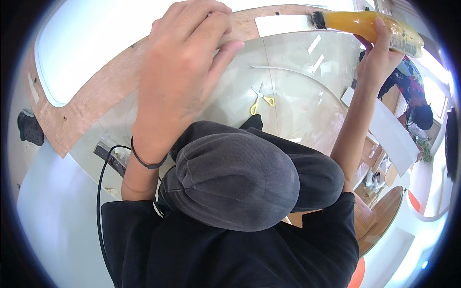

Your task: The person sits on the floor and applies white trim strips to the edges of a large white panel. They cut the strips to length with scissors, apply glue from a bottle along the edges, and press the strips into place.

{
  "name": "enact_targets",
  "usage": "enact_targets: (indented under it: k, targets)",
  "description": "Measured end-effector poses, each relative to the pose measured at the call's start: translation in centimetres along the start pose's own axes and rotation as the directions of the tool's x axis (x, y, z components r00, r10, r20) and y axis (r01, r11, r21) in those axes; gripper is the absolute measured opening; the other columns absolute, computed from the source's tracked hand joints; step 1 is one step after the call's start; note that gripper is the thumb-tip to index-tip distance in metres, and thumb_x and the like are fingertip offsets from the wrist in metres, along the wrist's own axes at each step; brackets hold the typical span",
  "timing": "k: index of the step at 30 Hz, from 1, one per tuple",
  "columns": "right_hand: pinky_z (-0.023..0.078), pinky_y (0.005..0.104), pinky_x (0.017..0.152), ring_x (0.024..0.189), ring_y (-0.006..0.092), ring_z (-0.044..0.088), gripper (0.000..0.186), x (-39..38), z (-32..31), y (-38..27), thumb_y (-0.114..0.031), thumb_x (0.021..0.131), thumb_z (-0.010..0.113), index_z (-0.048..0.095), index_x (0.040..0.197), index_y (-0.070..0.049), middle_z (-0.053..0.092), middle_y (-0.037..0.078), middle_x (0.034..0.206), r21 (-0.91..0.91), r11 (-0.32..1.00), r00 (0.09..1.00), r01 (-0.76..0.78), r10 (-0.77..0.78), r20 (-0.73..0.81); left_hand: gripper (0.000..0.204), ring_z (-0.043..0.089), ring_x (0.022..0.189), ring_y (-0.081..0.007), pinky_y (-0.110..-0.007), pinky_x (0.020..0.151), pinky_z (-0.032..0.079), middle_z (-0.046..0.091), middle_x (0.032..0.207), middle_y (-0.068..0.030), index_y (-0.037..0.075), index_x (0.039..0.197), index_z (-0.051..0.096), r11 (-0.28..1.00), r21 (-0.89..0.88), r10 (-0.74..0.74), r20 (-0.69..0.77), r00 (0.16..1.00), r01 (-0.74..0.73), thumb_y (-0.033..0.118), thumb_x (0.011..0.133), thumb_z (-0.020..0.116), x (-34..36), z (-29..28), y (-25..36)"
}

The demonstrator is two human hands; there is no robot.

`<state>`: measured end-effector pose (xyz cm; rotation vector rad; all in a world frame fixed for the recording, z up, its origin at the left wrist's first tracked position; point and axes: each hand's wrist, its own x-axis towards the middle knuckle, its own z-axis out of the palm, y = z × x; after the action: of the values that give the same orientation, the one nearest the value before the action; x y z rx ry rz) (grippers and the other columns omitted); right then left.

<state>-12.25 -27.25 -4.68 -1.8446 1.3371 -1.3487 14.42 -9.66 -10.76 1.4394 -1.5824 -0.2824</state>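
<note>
The yellow bottle (353, 22) is clamped in the fingers of the right hand (379, 57) between one and two o'clock, its dark cap (318, 20) turned toward nine. At eleven, the left hand (185, 57) is half curled; whether anything is pinched cannot be told. Bottle handling is apparently in hand; next, steady aiming over the plywood (96, 93) is probably called for.

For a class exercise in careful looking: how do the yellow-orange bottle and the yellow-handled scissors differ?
The bottle is held in the right hand; the scissors lie unheld on a pale glossy surface. The bottle is bulky; the scissors are thin. The bottle's black cap points left; the scissors' parted blades point away from the person. Both show yellow.
</note>
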Motion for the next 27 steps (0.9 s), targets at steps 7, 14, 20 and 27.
enact_targets:
  k: [7,14,20,27]
  targets:
    - [0.066,0.0373,0.070,0.096,0.0242,0.072,0.053,-0.1,0.3,-0.6,-0.015,0.086,0.077,0.046,0.125,0.004,0.062,0.019,0.111,-0.071,0.996,0.998,0.052,-0.054,-0.017,0.021,0.062,0.093,-0.0300,-0.037,0.080,0.050,0.062,0.099,-0.0145,-0.001,0.083,0.060,0.999,-0.038,0.032,-0.026,0.999,-0.033,0.004,0.074,0.078,0.0,0.3,-0.3]
    - [0.061,0.0284,0.084,0.099,0.0193,0.067,0.070,-1.9,0.3,-1.8,-0.009,0.082,0.083,0.032,0.129,0.000,0.057,0.017,0.116,-0.247,0.855,0.889,0.457,-0.427,0.165,0.023,0.064,0.099,-0.0249,-0.035,0.082,0.052,0.070,0.110,-0.0048,0.003,0.086,0.066,0.995,0.087,0.044,-0.007,0.999,-0.043,0.011,0.073,0.084,-0.1,0.3,-0.6]
    - [0.061,0.0284,0.084,0.100,0.0195,0.067,0.072,-0.8,1.0,-2.3,-0.011,0.082,0.084,0.032,0.130,-0.001,0.057,0.016,0.117,-0.344,0.818,0.887,0.461,-0.442,0.135,0.023,0.064,0.099,-0.0255,-0.036,0.084,0.052,0.070,0.110,-0.0052,0.003,0.087,0.066,0.996,0.074,0.040,-0.008,0.999,-0.039,0.009,0.073,0.084,-0.1,0.2,-0.5]
    - [0.061,0.0291,0.085,0.098,0.0193,0.068,0.071,-3.9,1.4,-2.9,-0.011,0.081,0.085,0.034,0.130,-0.001,0.058,0.016,0.117,-0.250,0.799,0.834,0.548,-0.497,0.240,0.023,0.064,0.100,-0.0260,-0.036,0.084,0.052,0.070,0.110,-0.0057,0.003,0.087,0.066,0.999,0.045,0.027,-0.008,1.000,-0.027,0.009,0.073,0.083,-0.1,0.3,-0.4]
